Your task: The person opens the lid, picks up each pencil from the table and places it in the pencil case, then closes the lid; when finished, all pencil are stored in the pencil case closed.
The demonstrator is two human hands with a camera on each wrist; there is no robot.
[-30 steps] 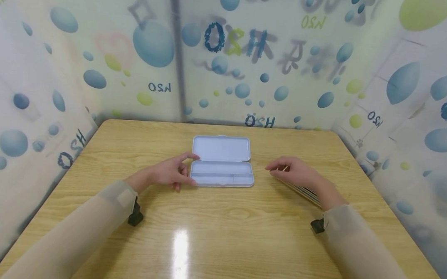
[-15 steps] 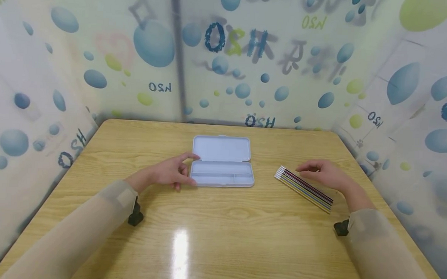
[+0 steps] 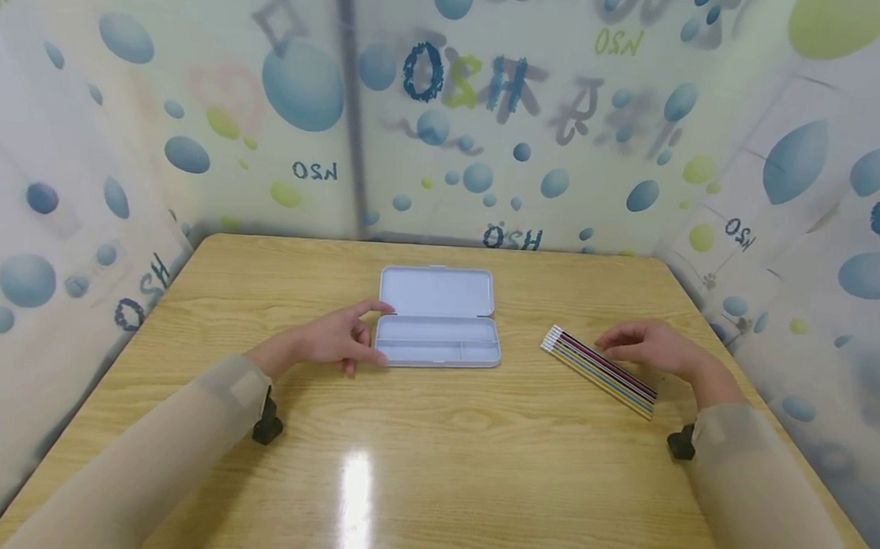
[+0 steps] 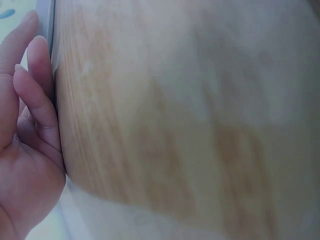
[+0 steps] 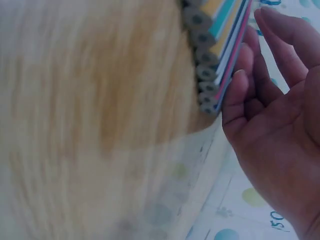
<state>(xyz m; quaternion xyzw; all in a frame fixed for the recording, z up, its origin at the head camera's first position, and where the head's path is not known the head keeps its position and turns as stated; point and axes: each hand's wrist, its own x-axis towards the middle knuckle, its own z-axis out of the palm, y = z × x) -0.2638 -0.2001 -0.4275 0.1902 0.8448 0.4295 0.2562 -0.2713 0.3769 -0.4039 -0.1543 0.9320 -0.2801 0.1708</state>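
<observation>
A pale blue pencil case (image 3: 436, 355) lies with its lid (image 3: 436, 291) folded back; no items show in its compartments. My left hand (image 3: 334, 335) spans the case's left end, index finger at the hinge corner and thumb at the front corner. In the left wrist view, its other fingers (image 4: 37, 95) are loosely bent beside the table. To the right, several pencils (image 3: 600, 371) lie side by side in a slanting row, pale tips toward the case. My right hand (image 3: 654, 348) is at their far edge, fingers loosely bent. The right wrist view shows flat, unsharpened pencil ends (image 5: 205, 57).
Both things rest on a wood-grain table (image 3: 446, 471), with bare wood between the case and the pencils. Printed curtains (image 3: 445, 168) enclose the table's back and sides. A bright reflection lies on the front of the tabletop.
My right hand has moved right from over the pencils' pale tips, uncovering the row, then settled at its far edge. The left hand and the pencil case have stayed in place.
</observation>
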